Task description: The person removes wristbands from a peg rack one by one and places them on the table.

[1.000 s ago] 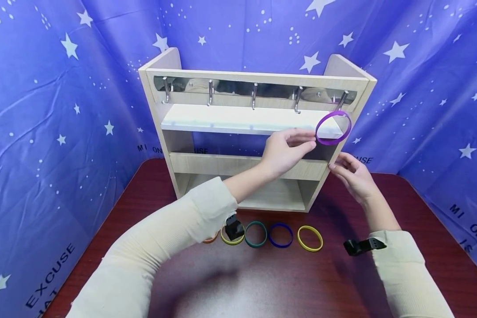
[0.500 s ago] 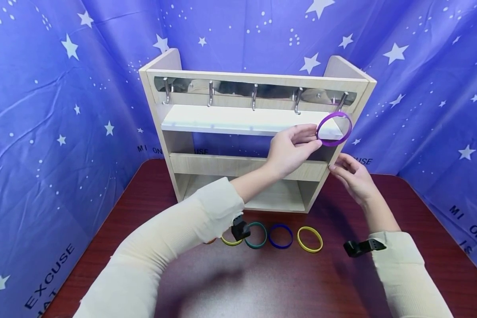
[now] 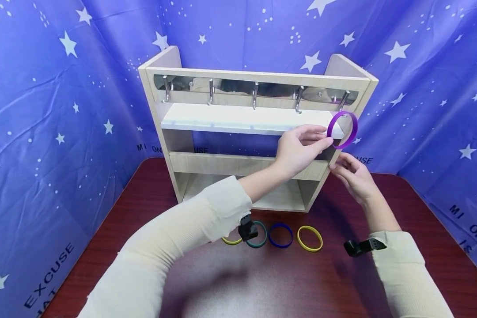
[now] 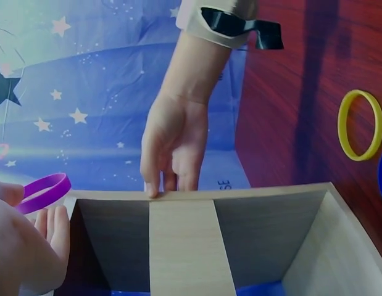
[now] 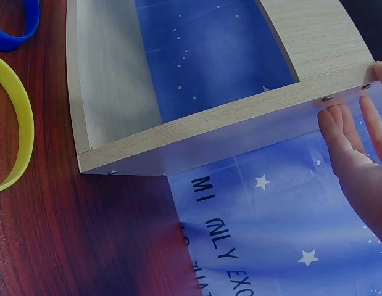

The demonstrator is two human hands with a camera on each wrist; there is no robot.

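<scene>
My left hand (image 3: 328, 140) pinches a purple wristband (image 3: 342, 129) by its rim and holds it up just below the rightmost metal hook (image 3: 343, 100) of the wooden shelf rack (image 3: 238, 163). The left wrist view shows the band (image 4: 44, 192) above that hand's fingers (image 4: 55, 228). My right hand (image 3: 336, 167) rests its straight fingers against the rack's right side panel (image 5: 197, 132). Those fingertips (image 4: 161, 185) lie on the panel's edge, also seen as fingers (image 5: 342, 139) from the right wrist.
Loose wristbands lie in a row on the red-brown table (image 3: 342, 282) in front of the rack: yellow (image 3: 310, 238), blue (image 3: 280, 235), green (image 3: 259, 237), and another yellow (image 3: 230, 241) partly behind my left sleeve. Several empty hooks line the rack's top rail. Blue starred cloth surrounds the table.
My left hand has carried the purple band to the right and turned it more edge-on, closer to the rightmost hook. The right hand has stayed on the rack's side.
</scene>
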